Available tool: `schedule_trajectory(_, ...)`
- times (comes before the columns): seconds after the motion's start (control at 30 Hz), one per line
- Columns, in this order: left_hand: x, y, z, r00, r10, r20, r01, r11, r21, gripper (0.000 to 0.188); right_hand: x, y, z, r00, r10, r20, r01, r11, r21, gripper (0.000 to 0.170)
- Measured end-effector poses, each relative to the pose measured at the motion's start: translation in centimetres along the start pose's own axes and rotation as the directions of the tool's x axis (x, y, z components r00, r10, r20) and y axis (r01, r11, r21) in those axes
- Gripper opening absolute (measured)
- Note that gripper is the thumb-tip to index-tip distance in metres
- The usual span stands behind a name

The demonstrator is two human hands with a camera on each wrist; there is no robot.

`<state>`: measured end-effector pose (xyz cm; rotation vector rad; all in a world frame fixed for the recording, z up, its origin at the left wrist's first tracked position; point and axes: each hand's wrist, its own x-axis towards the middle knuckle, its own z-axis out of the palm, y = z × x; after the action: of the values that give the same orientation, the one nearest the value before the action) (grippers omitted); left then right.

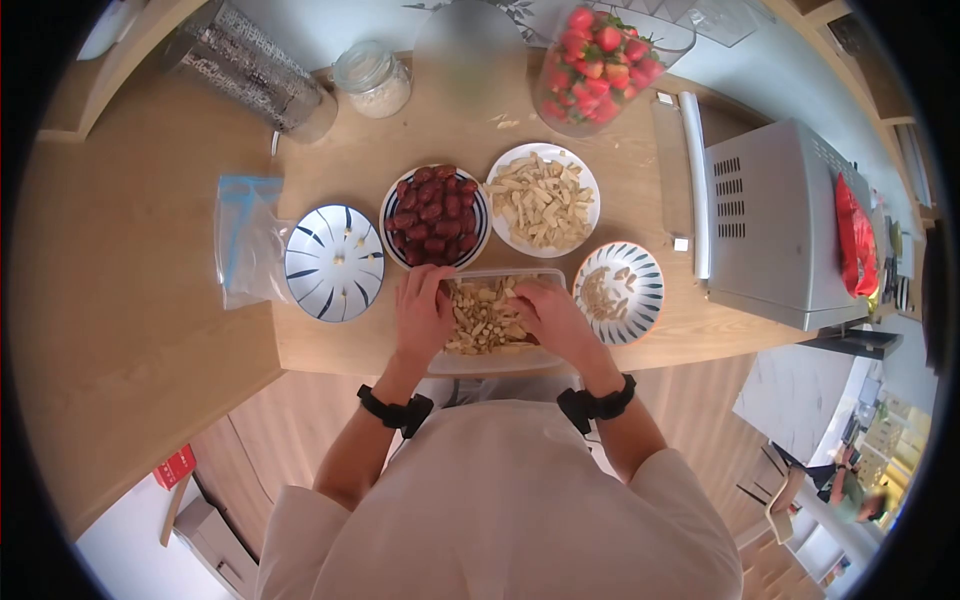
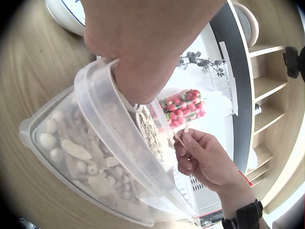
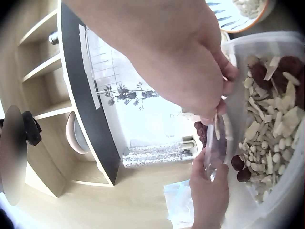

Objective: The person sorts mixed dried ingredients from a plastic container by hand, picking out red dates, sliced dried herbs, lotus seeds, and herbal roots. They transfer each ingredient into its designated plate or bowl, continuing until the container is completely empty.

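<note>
A clear plastic container [image 1: 495, 364] stands at the table's front edge, filled with pale dried slices, small whitish pieces and a few red dates [image 3: 243, 175]. My left hand [image 1: 425, 312] holds its left rim, thumb on the inner side. Over the right part of the container, my right hand [image 1: 556, 316] pinches a thin pale slice [image 3: 218, 128] between thumb and fingers, as both wrist views show. Just behind stand a bowl of red dates [image 1: 435, 212] and a white plate [image 1: 594, 205] heaped with pale slices.
A blue-lined plate [image 1: 315, 262] with crumbs and a zip bag [image 1: 240, 250] lie left. At right are a striped bowl [image 1: 650, 300] with small pale pieces and a microwave oven [image 1: 765, 220]. A glass jar [image 1: 372, 80] and a strawberry container [image 1: 600, 75] stand at the back.
</note>
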<state>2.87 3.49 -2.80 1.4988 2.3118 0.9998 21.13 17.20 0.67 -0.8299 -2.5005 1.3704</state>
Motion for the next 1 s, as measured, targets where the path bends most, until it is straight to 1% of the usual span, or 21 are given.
schedule_trajectory(0.07, 0.0, -0.1, 0.1, 1.000, 0.005, -0.003, -0.005, 1.000, 0.004, 0.042, 0.5, -0.3, -0.8, 0.993, -0.057, -0.105, 0.067, 0.993, 0.095, 0.010)
schedule_trajectory(0.1, 0.0, -0.1, 0.1, 1.000, -0.001, 0.002, 0.001, 1.000, 0.005, 0.042, 0.8, -0.3, -1.2, 0.992, -0.060, -0.110, 0.070, 0.993, 0.094, 0.010)
schedule_trajectory(0.17, 0.1, 0.0, 0.1, 1.000, -0.005, 0.006, 0.005, 1.000, 0.006, 0.042, 1.6, -0.1, -2.4, 0.960, -0.052, -0.274, 0.102, 0.980, 0.169, 0.010)
schedule_trajectory(0.2, 0.1, 0.0, 0.2, 1.000, -0.003, -0.012, 0.003, 1.000, 0.010, 0.042, 2.1, -0.3, -3.3, 0.960, -0.053, -0.275, 0.103, 0.980, 0.169, 0.010)
schedule_trajectory(0.27, -0.1, 0.1, 0.2, 1.000, 0.000, -0.028, 0.001, 1.000, 0.015, 0.042, 3.2, -0.7, -5.3, 0.930, -0.023, -0.367, 0.050, 0.997, 0.066, 0.012)
schedule_trajectory(0.3, -0.1, 0.1, 0.2, 1.000, -0.003, -0.025, 0.004, 1.000, 0.020, 0.042, 3.9, -0.5, -5.9, 0.929, -0.023, -0.370, 0.051, 0.997, 0.066, 0.012)
schedule_trajectory(0.37, 0.0, 0.0, 0.3, 1.000, -0.001, -0.025, 0.001, 1.000, 0.024, 0.041, 5.2, -0.2, -6.9, 0.864, -0.083, -0.496, 0.102, 0.995, 0.012, 0.014)
schedule_trajectory(0.5, -0.1, 0.0, 0.2, 1.000, -0.007, -0.009, 0.007, 0.999, 0.034, 0.041, 7.0, 1.0, -7.8, 0.865, -0.088, -0.493, 0.088, 0.996, -0.023, 0.014)
schedule_trajectory(0.57, 0.0, 0.1, 0.1, 1.000, -0.008, -0.007, 0.008, 1.000, 0.025, 0.041, 7.7, 1.7, -7.6, 0.852, -0.128, -0.508, 0.112, 0.992, -0.062, 0.015)
schedule_trajectory(0.8, 0.0, 0.1, 0.0, 1.000, -0.013, -0.015, 0.014, 0.999, 0.034, 0.042, 8.6, 3.8, -6.3, 0.865, -0.128, -0.485, 0.094, 0.991, -0.094, 0.018)
schedule_trajectory(0.87, -0.2, 0.1, 0.1, 1.000, -0.012, -0.014, 0.012, 0.999, 0.033, 0.042, 8.5, 5.1, -5.8, 0.916, -0.079, -0.394, -0.004, 0.979, -0.204, 0.020)
schedule_trajectory(0.9, -0.2, 0.1, 0.1, 1.000, -0.010, -0.018, 0.011, 0.999, 0.030, 0.042, 8.2, 5.5, -5.6, 0.916, -0.075, -0.395, -0.009, 0.979, -0.206, 0.020)
schedule_trajectory(0.97, 0.0, 0.1, 0.1, 1.000, -0.007, -0.023, 0.008, 1.000, 0.027, 0.042, 7.9, 6.3, -5.4, 0.935, -0.017, -0.354, -0.084, 0.960, -0.268, 0.023)
schedule_trajectory(1.0, 0.2, 0.2, -0.1, 1.000, 0.000, -0.021, 0.001, 1.000, 0.027, 0.042, 7.6, 5.8, -5.8, 0.936, -0.017, -0.351, -0.083, 0.960, -0.269, 0.023)
